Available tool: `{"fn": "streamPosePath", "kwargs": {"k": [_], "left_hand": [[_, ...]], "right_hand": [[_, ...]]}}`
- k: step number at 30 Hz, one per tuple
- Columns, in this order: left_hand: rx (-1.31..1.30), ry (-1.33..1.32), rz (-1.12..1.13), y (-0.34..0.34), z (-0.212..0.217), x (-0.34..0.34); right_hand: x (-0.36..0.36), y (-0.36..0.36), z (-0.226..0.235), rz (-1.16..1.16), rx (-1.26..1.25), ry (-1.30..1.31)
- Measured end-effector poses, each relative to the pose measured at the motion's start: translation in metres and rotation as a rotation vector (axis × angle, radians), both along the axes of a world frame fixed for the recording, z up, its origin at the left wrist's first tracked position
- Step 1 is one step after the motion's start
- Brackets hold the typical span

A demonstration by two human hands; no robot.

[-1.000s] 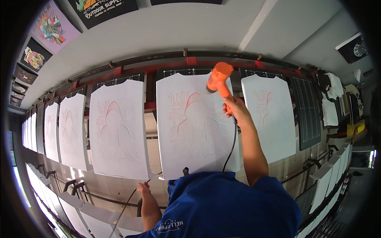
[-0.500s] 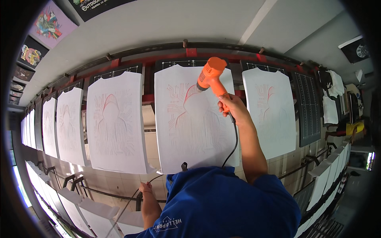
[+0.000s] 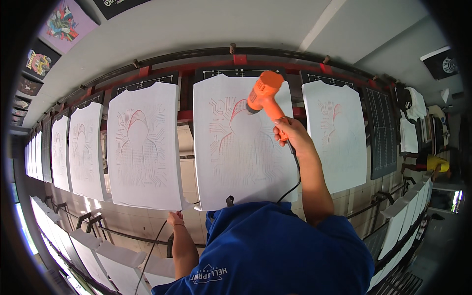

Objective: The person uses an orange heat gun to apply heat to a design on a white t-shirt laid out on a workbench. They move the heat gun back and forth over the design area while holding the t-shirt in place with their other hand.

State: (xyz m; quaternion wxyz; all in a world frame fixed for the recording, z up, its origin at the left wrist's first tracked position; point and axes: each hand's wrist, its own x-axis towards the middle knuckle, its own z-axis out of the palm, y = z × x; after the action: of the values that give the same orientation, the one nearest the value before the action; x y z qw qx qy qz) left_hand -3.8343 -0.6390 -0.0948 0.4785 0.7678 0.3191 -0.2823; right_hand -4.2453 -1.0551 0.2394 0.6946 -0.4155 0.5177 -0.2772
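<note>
An orange heat gun point(image 3: 267, 91) is in my right hand point(image 3: 294, 132), fingers wrapped round its handle. Its dark nozzle points down and left over the upper part of a white T-shirt point(image 3: 221, 182), apart from the cloth. This shirt lies flat on a black board point(image 3: 206, 73) and bears a faint red and blue print of a hooded figure with circuit-like lines. From the handle a black cord point(image 3: 299, 169) runs down past my waist. My left hand point(image 3: 174, 218) is closed on a dark cable point(image 3: 156, 241), low at the left, just below the hem of the neighbouring shirt.
More boards with printed white shirts stand in a row to the left point(image 3: 142, 172) and right point(image 3: 334, 162). A bare black board point(image 3: 382, 132) follows at the right. Behind them runs a red and black rail point(image 3: 239, 60). Another person point(image 3: 437, 163) is at the far right.
My left hand has moved up and slightly left with the cable, closer to the neighbouring shirt's hem. My right hand and the heat gun have shifted slightly right over the same shirt.
</note>
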Motion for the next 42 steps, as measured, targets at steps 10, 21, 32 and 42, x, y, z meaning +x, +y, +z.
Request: {"fn": "streamPosePath", "kwargs": {"k": [10, 21, 32, 42], "left_hand": [[0.100, 0.093, 0.047, 0.060, -0.016, -0.023], [-0.039, 0.072, -0.042, 0.038, 0.008, 0.000], [-0.491, -0.155, 0.135, -0.005, 0.046, 0.063], [-0.452, -0.219, 0.112, -0.031, 0.113, 0.069]], "right_hand": [[-0.047, 0.009, 0.002, -0.214, -0.037, 0.112], [-0.016, 0.027, 0.005, -0.041, 0.034, 0.038], [-0.025, 0.042, 0.009, -0.105, 0.039, 0.039], [-0.054, 0.055, 0.012, -0.208, 0.041, 0.070]]}}
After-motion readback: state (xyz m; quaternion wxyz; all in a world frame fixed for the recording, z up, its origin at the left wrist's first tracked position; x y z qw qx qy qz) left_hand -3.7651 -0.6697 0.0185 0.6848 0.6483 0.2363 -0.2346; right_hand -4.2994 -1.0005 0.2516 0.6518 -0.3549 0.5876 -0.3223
